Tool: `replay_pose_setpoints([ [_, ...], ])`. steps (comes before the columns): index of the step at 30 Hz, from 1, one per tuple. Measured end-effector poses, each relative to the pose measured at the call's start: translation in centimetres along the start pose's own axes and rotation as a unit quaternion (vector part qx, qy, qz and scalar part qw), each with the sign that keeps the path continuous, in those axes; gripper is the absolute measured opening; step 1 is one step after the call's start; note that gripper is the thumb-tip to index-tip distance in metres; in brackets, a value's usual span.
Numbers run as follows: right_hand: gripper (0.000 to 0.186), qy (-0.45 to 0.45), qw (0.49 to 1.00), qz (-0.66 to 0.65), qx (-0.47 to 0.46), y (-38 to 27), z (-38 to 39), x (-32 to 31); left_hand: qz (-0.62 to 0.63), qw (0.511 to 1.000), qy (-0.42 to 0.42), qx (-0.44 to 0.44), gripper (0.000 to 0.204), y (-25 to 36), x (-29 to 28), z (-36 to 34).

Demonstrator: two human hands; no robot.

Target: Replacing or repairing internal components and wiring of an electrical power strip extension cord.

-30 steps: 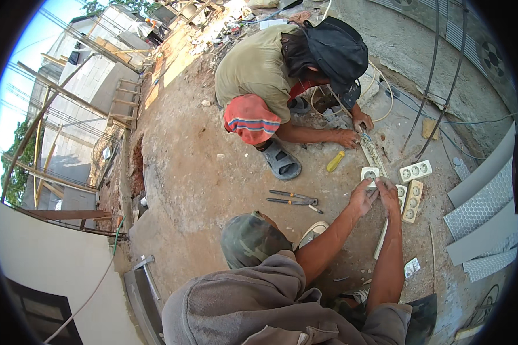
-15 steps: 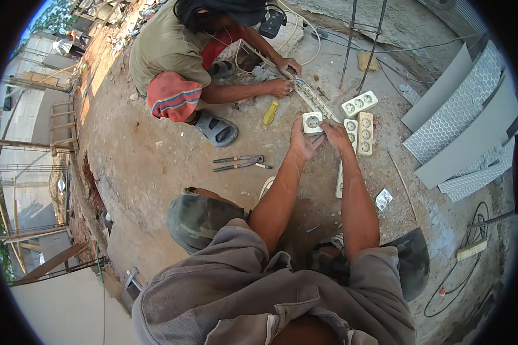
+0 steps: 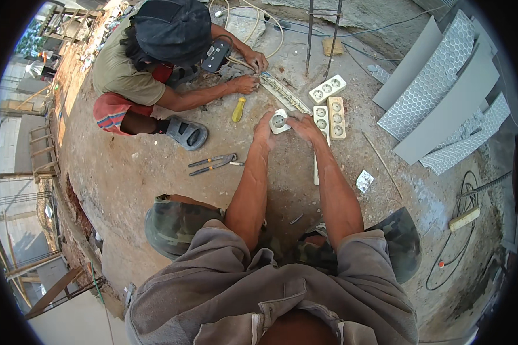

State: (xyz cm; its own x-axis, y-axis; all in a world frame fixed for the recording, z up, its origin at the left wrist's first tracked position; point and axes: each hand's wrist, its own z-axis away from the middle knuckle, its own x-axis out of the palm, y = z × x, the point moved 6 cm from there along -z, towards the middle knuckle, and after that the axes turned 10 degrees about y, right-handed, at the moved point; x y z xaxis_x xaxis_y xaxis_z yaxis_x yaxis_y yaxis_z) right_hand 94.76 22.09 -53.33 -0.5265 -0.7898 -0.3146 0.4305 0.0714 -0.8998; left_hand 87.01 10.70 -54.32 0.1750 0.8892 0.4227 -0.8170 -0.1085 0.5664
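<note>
A socket (image 3: 279,121) sits between my left hand (image 3: 265,129) and my right hand (image 3: 305,126), out in front of my knees on the floor (image 3: 155,190). Pliers (image 3: 213,164) lie to my left. Socket strips (image 3: 328,109) lie just beyond my right hand. Panels (image 3: 443,98) lie far right. A co-worker (image 3: 155,63) crouches ahead, left.

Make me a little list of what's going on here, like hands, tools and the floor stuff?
Left hand: holds a white socket.
Right hand: on the same socket.
Near hands: white socket strips.
Tools: pliers and a yellow screwdriver on the floor.
Co-worker: squats opposite, hands on a long strip.
Right side: grey panels, black cable.
Floor: rough concrete.
</note>
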Motion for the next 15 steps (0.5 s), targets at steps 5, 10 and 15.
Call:
replay_pose_setpoints([
  [5, 0.052, -0.046, 0.998, -0.045, -0.002, -1.9, 0.4, -0.3, 0.014, 0.998, -0.052, 0.037, 0.033, 0.9, -0.9, -2.7],
  [10, 0.062, 0.000, 1.000, 0.013, 0.006, -1.2, 0.5, -0.7, -0.037, 0.998, -0.059, -0.008, 0.036, 0.8, 0.3, -2.3],
  [15, 0.062, 0.013, 1.000, 0.017, -0.010, 0.8, 0.8, -1.9, -0.108, 0.993, -0.025, -0.042, 0.034, -1.3, 0.5, -2.4],
])
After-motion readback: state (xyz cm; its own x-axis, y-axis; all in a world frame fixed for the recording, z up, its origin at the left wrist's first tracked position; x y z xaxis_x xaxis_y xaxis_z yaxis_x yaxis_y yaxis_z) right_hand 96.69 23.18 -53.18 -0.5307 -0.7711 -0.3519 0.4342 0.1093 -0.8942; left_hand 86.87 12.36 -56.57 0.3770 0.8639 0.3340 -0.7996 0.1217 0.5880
